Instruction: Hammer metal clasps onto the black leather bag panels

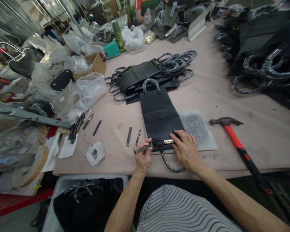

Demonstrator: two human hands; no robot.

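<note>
In the head view, we see the left hand [143, 159] with its fingers closed around a slim metal tool [140, 149], its end by the panel's near edge; the right hand [187, 149] lies with fingers extended on the black bag panel [159, 129], just beside a shiny metal fitting [168, 141], probably to keep it flat. The panel lies before the person, partly over a scuffed pale board [199, 129] (we suppose it shields the table), one film-wrapped handle [175, 170] looping toward the body. A claw hammer [235, 137] rests to the right, perhaps for easy reach. The pinkish tabletop [118, 114] carries a stack of black bag panels [140, 74] behind; beyond, we find clear plastic bags [89, 90] and a cluttered workshop.
</note>
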